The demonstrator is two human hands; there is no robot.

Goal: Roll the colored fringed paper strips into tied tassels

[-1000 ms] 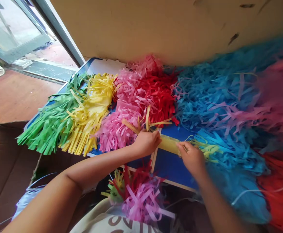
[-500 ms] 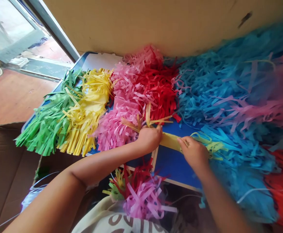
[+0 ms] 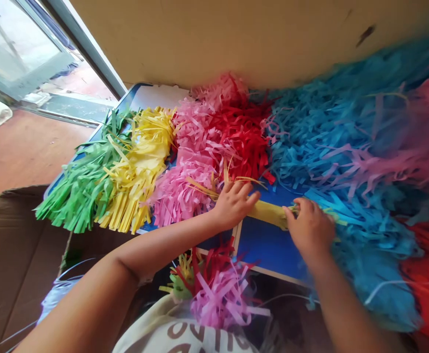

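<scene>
Yellow fringed paper strip [image 3: 268,212] is the piece in hand, lying on the bare patch of the blue board [image 3: 269,247]. Left hand [image 3: 234,203] presses flat on the strip's left end, fingers spread, not clamped on anything. Right hand [image 3: 310,228] is curled over the strip's right end where the fringe starts; looks like a pinch on the paper, but the fingertips are hidden, so can't confirm.

Relative to the strip: pink fringe [image 3: 185,184] just left, touching its loose yellow ends; yellow fringe pile [image 3: 141,169] and green fringe pile [image 3: 85,189] further left; red fringe [image 3: 242,139] just beyond; blue fringe [image 3: 332,147] right, running under the right hand. Mixed scrap tuft [image 3: 214,294] sits nearer the person, off the board edge.

Progress, my read: the piles look cut. This strip is mid-handling, flattened or rolled, not yet on any pile.
</scene>
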